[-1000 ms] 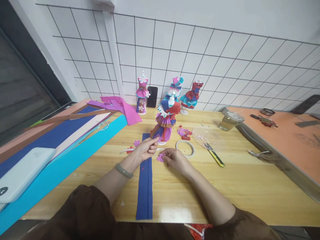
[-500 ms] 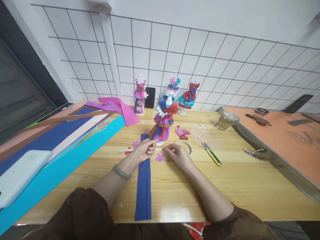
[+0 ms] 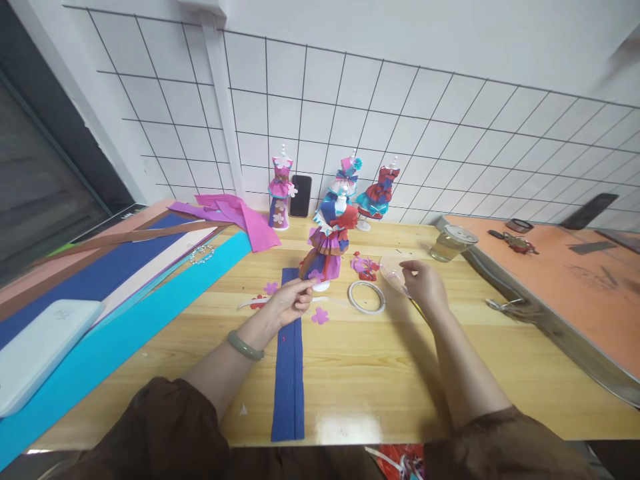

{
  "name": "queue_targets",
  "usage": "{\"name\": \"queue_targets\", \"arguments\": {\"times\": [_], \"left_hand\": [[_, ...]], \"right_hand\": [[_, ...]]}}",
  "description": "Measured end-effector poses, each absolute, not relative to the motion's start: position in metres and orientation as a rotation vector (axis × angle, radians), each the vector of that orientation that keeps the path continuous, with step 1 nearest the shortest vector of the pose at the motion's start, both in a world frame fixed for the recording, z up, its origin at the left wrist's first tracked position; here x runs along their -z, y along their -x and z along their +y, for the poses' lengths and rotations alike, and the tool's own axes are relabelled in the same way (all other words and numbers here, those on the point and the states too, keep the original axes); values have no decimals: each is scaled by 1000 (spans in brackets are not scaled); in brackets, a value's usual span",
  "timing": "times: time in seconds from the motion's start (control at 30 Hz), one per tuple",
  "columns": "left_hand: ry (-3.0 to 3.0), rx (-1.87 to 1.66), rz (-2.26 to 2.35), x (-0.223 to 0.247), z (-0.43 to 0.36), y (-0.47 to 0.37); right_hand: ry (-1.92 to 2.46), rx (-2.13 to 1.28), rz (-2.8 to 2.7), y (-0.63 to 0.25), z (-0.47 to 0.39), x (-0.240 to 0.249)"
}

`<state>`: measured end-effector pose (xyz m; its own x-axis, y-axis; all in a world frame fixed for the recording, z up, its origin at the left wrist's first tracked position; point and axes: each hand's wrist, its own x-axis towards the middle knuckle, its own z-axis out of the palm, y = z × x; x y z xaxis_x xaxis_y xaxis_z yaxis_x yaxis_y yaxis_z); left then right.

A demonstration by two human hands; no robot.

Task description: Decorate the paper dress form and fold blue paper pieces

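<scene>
Between the fingertips of my left hand (image 3: 293, 300) is a pink paper flower (image 3: 315, 275), held before the skirt of a small dress form (image 3: 329, 237) in layered crepe paper. My right hand (image 3: 425, 288) is above a clear round plate (image 3: 389, 275), its thumb and fingers pinched together; what they hold, if anything, I cannot make out. Beneath that hand, scissors (image 3: 418, 309) are mostly hidden. A tape roll (image 3: 367, 297) lies flat between my hands. Another pink flower (image 3: 320, 316) lies near my left fingers, and a blue crepe strip (image 3: 289, 380) runs under my left hand.
Several dressed forms, one in red and teal (image 3: 383, 193), stand along the wall beside a black phone (image 3: 301, 196). Crepe sheets (image 3: 200, 280) and a white device (image 3: 47, 353) cover the left side. A lidded glass jar (image 3: 453, 243) stands by the orange board (image 3: 560, 293) at right.
My right hand has moved right, from beside the tape roll to above the clear plate and scissors. My left hand stays almost still with the pink flower.
</scene>
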<state>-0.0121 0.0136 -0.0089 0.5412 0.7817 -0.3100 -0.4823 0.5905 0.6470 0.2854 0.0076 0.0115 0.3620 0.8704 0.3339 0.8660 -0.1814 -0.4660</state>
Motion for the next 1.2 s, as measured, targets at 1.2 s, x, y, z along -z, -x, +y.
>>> {"name": "queue_targets", "arguments": {"times": [1.2], "left_hand": [[-794,-509,730,1,1,10]], "right_hand": [[1405,-897,-849,-313,5,-4]]}}
